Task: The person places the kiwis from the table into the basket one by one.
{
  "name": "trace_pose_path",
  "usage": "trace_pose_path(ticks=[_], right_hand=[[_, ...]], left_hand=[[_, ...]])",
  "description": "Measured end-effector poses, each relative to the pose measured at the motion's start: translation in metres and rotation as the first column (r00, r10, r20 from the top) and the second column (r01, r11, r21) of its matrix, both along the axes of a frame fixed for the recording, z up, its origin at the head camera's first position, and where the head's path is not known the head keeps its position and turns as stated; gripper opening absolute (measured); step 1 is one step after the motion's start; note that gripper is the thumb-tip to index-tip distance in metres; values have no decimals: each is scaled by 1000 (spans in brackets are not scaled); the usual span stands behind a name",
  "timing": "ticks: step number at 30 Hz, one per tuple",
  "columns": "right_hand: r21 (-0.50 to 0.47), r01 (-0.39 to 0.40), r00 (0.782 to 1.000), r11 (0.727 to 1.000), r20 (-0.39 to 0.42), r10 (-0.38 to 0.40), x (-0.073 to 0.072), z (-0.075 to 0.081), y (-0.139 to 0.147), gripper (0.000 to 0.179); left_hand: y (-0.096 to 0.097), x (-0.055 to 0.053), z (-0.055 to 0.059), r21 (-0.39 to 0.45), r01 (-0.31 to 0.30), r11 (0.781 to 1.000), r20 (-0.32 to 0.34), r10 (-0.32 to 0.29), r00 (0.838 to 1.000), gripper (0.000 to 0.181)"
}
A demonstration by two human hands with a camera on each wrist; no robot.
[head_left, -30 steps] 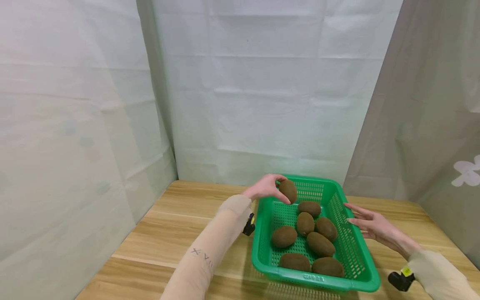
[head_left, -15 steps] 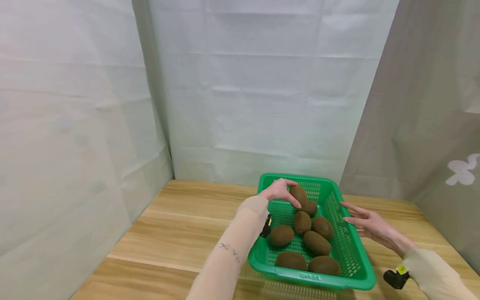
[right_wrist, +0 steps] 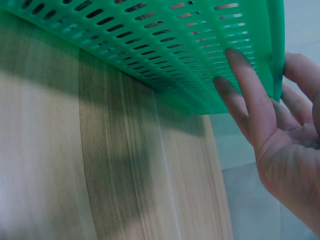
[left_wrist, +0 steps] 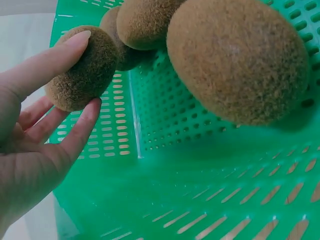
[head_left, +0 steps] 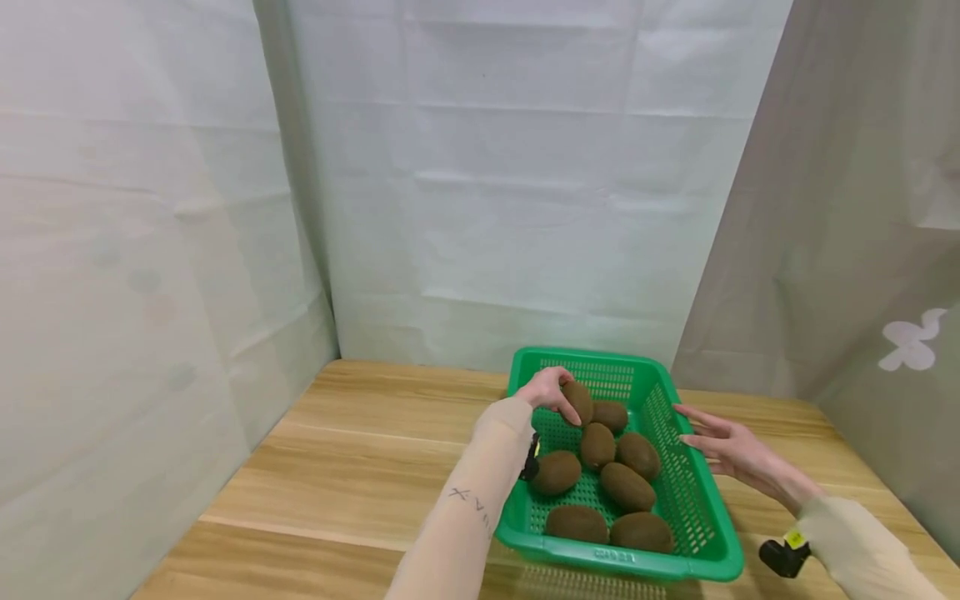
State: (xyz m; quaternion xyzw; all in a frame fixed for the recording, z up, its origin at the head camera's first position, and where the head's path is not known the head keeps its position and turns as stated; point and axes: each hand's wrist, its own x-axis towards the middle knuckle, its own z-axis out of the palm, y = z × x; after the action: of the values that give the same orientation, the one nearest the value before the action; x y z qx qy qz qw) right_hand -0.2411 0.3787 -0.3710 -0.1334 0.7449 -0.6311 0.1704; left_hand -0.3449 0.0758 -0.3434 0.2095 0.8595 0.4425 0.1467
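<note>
A brown fuzzy kiwi [head_left: 578, 403] is pinched between the thumb and fingers of my left hand [head_left: 549, 392], inside the far left part of a green plastic basket [head_left: 626, 564]. In the left wrist view the thumb lies across this kiwi [left_wrist: 97, 75] and the fingertips support it from below. Several more kiwis lie on the basket floor, among them a kiwi [head_left: 610, 416] right beside the held one and a kiwi [head_left: 557, 472] nearer me. My right hand [head_left: 731, 446] touches the basket's right wall from outside, fingers extended, some of them at the rim in the right wrist view.
The basket stands on a wooden table [head_left: 337, 467], toward its right side. Pale cloth [head_left: 487, 208] hangs behind the table, with more cloth [head_left: 135, 292] on the left and greyish cloth [head_left: 840, 250] on the right.
My left hand has carried the kiwi from over the basket's left rim rightward, then lower and slightly back left inside. The right hand stays against the basket; the head view has shifted slightly.
</note>
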Motion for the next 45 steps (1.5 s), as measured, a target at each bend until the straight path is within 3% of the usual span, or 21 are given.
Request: trace_pose_path(ticks=[10, 15, 21, 26, 35, 45], right_hand=[[-47, -39, 999, 998, -13, 39, 0, 0, 4, 60], [-49, -35, 999, 998, -2, 35, 1, 1, 4, 61], [-44, -22, 1000, 999, 16, 22, 3, 0, 5, 63], [-51, -35, 999, 998, 12, 36, 3, 0, 5, 62], [-61, -47, 999, 997, 11, 48, 1, 2, 4, 61], [-46, -35, 999, 998, 29, 36, 3, 4, 3, 63]], left_hand=[[-6, 2, -5, -30, 17, 999, 41, -16, 999, 67], [-4, 2, -14, -80, 40, 996, 48, -36, 998, 67], [-1, 2, -23, -110, 22, 994, 43, -18, 999, 65], [0, 2, -24, -134, 3, 991, 28, 1, 1000, 66], [3, 0, -26, -128, -3, 992, 83, 14, 996, 67], [3, 2, -23, -156, 3, 988, 68, 8, 998, 60]])
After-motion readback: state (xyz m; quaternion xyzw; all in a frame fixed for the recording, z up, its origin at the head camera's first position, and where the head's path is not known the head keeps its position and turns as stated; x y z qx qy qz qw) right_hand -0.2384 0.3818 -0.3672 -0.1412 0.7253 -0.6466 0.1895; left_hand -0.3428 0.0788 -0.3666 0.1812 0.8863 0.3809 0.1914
